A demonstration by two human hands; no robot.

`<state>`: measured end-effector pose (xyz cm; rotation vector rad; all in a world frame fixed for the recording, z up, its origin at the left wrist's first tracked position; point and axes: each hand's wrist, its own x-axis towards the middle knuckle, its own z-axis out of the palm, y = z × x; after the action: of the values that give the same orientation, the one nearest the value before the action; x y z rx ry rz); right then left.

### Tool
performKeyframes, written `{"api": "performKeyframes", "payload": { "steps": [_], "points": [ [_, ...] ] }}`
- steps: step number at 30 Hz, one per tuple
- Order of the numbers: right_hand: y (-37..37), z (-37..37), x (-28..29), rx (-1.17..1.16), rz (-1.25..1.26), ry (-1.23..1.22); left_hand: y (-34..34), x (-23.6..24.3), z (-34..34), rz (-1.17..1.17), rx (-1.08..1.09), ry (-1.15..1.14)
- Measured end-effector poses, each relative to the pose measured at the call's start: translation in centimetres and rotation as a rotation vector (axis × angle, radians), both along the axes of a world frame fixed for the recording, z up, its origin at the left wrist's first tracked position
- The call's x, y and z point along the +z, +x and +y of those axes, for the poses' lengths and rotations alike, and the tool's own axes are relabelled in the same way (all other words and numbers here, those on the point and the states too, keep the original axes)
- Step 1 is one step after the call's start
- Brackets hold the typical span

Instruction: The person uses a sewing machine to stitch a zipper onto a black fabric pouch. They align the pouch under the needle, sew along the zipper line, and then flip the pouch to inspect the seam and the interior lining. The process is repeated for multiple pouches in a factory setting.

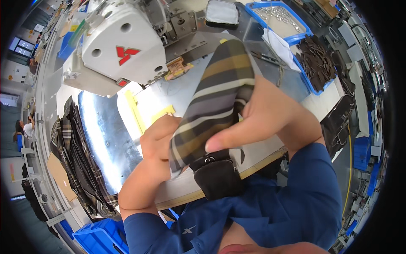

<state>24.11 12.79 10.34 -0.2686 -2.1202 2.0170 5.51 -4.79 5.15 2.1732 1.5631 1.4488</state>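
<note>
A striped plaid fabric piece point(213, 99) in grey, brown, black and cream is held up slantwise over the sewing table point(262, 158). My left hand point(160, 137) grips its lower left edge, with the fingertips hidden behind the cloth. On its right side my right hand point(268, 112) holds the cloth, thumb lying across the front and the other fingers out of sight behind it. Just below, a small black pouch point(216, 178) with a metal ring hangs over the table's near edge. Whether the pouch is joined to the plaid piece, I cannot tell.
A white sewing machine point(122, 42) stands at the far left of the table. Plaid and dark fabric pieces point(80, 161) lie stacked at left. At far right are a blue tray of metal hardware point(281, 19), dark brown pieces point(317, 61) in another tray, and pliers point(266, 57).
</note>
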Motion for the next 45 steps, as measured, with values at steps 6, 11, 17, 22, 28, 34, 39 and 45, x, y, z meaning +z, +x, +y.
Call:
{"api": "performKeyframes", "payload": {
  "steps": [6, 11, 17, 22, 28, 34, 39, 45],
  "points": [
    [-1.6, -0.1, -3.4, -0.105, 0.18, 0.3, 0.8, 1.4, 0.0, 0.193, 0.05, 0.054],
    [-0.9, -0.3, -1.4, 0.02, -0.157, 0.328, 1.3, 0.3, -2.5, -0.065, 0.309, -0.069],
    [-1.5, 0.4, -4.5, 0.078, 0.462, 1.085, 1.5, 2.5, -2.3, 0.502, 0.346, 0.341],
    [-1.9, -0.1, -3.4, -0.011, 0.548, 0.906, 2.6, 3.2, -2.8, 0.659, 0.274, 0.191],
    [-1.0, -0.8, -1.3, -0.009, 0.19, 0.365, 2.7, 3.7, -3.1, 0.762, 0.334, 0.116],
    [-1.1, -0.7, -1.1, -0.033, 0.235, 0.503, 3.6, 2.9, -2.8, 0.788, 0.347, 0.148],
    [-0.8, -1.0, -0.8, -0.041, 0.135, 0.477, 3.5, 2.3, -2.7, 0.762, 0.337, 0.169],
    [-1.0, -0.8, -1.3, 0.0, 0.35, 0.798, 3.4, 1.3, -2.0, 0.795, 0.304, 0.357]
  ]
}}
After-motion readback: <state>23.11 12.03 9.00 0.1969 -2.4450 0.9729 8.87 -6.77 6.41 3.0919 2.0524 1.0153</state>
